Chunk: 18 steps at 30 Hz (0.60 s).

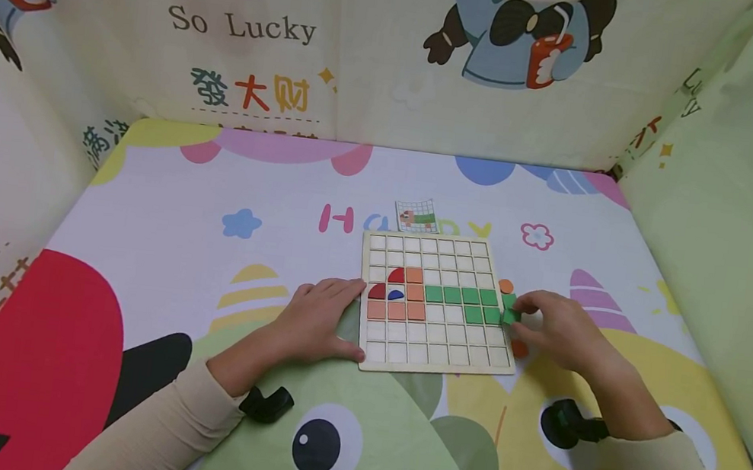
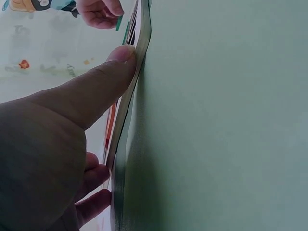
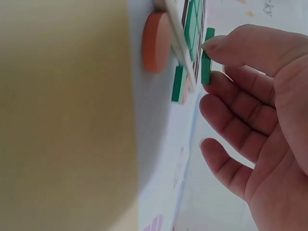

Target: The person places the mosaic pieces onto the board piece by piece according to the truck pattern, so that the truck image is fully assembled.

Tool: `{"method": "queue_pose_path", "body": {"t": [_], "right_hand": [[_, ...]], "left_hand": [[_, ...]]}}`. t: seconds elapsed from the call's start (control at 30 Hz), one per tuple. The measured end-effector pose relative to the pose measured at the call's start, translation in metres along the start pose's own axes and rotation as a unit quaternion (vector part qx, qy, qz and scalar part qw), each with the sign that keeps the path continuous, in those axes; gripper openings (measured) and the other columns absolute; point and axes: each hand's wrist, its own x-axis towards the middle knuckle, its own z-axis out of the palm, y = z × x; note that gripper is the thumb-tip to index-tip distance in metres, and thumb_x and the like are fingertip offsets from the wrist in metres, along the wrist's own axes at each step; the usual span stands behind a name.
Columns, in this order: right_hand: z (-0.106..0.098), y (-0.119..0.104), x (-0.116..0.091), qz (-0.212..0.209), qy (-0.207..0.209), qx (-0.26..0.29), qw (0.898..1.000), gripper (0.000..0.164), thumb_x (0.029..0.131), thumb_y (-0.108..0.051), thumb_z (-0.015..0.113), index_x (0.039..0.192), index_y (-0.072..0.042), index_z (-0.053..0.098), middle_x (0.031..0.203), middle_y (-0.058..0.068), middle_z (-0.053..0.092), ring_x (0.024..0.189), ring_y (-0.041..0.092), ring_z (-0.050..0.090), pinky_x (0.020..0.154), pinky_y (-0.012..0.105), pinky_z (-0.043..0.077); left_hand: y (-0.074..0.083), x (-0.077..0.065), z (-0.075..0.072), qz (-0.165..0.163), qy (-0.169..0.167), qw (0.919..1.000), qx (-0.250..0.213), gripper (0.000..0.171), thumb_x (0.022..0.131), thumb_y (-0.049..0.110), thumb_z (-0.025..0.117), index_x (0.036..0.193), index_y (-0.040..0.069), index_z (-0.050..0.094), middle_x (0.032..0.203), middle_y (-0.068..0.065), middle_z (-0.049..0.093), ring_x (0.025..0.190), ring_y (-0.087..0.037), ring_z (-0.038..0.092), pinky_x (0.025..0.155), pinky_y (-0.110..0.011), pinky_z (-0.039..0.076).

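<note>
A wooden grid board (image 1: 438,369) lies on the table, with green squares (image 1: 452,296), salmon squares (image 1: 397,311), red curved pieces (image 1: 397,275) and a blue half-round piece (image 1: 396,295) set in its cells. Against the board's left edge rests my left hand (image 1: 316,317), its thumb (image 2: 108,74) touching near the front corner. Just past the right edge, my right hand (image 1: 566,335) pinches a green square tile (image 3: 206,57) between thumb and fingertips. The tile is held edge-on in the right wrist view, apart from the board.
Beside the board's right edge lie an orange round piece (image 1: 506,286), another orange-red piece (image 1: 519,349) and a loose green tile (image 3: 177,83). Behind the board is a small picture card (image 1: 418,215) with a grid pattern. A printed cloth covers the table (image 1: 167,198); printed walls surround it.
</note>
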Motion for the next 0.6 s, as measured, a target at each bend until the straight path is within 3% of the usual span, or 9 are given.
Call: {"method": "queue_pose_path", "body": {"t": [0.6], "right_hand": [[0.011,-0.032,0.011,-0.082,0.021,-0.011,0.996,0.021,0.085,-0.012,0.079,0.102,-0.003,0.070,0.098,0.009,0.068,0.093,0.031,0.063,0.086,0.052,0.049]], "left_hand": [[0.000,0.000,0.000,0.002,0.001,1.0000,0.000,0.107,0.074,0.059,0.081,0.156,0.011,0.034,0.155,-0.006,0.041,0.140,-0.027,0.035,0.104,-0.055,0.031]]}}
